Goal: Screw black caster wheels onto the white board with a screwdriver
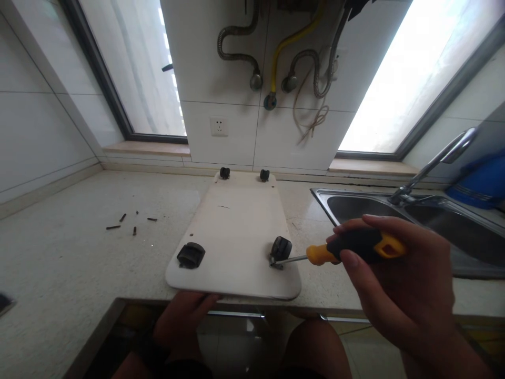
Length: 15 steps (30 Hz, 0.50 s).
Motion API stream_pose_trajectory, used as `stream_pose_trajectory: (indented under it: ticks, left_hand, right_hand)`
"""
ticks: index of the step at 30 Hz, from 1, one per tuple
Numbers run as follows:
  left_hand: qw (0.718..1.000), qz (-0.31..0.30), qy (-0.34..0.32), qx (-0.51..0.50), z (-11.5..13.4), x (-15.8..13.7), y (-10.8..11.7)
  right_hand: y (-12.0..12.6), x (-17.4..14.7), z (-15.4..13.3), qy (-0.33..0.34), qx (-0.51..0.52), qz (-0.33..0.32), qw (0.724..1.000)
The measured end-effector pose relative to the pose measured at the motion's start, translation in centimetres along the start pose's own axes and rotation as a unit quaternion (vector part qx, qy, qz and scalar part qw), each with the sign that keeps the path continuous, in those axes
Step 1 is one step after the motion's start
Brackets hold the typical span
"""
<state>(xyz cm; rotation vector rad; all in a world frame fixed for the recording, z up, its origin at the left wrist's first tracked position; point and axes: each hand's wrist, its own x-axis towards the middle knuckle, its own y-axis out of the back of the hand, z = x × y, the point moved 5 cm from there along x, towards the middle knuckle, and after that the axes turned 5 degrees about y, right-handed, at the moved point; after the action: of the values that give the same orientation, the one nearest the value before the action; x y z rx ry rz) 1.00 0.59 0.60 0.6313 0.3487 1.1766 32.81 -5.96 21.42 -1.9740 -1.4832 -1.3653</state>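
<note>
A white board [240, 226] with rounded corners lies on the counter, with black casters on its upper face, one towards each corner. My right hand [406, 273] is wrapped around the yellow-and-black handle of a screwdriver [357, 246]. Its metal shaft points left, and the tip meets the base of the near right caster [281, 250]. My left hand [189, 313] is at the board's front edge, gripping it from below with part of the fingers hidden. The near left caster [191, 255] sits above that hand.
Several dark screws [113, 227] lie loose on the pale counter [79, 263] left of the board. A steel double sink [323, 197] with a faucet [434, 163] is on the right, beside a blue object [479, 181]. Hoses and a yellow pipe [292, 38] run down the wall.
</note>
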Motion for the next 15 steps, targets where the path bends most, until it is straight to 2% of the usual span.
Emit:
stream_pose_trajectory:
  ticks: [3, 6, 12, 15]
  left_hand:
    - [0.999, 0.021, 0.02, -0.017, -1.1, 0.1, 0.5]
    - [0.999, 0.035, 0.013, -0.019, -1.5, 0.2, 0.4]
    - [0.999, 0.032, 0.019, -0.009, -2.0, 0.1, -0.1]
    - [0.999, 0.032, 0.026, -0.015, -2.0, 0.1, 0.0]
  right_hand:
    - [-0.2, 0.0, 0.1, -0.005, -0.017, -0.015, 1.0]
    - [-0.4, 0.3, 0.1, -0.011, -0.038, -0.024, 0.999]
    - [-1.1, 1.0, -0.3, -0.037, -0.065, -0.02, 0.997]
    - [-1.1, 1.2, -0.2, -0.05, -0.046, -0.032, 0.997]
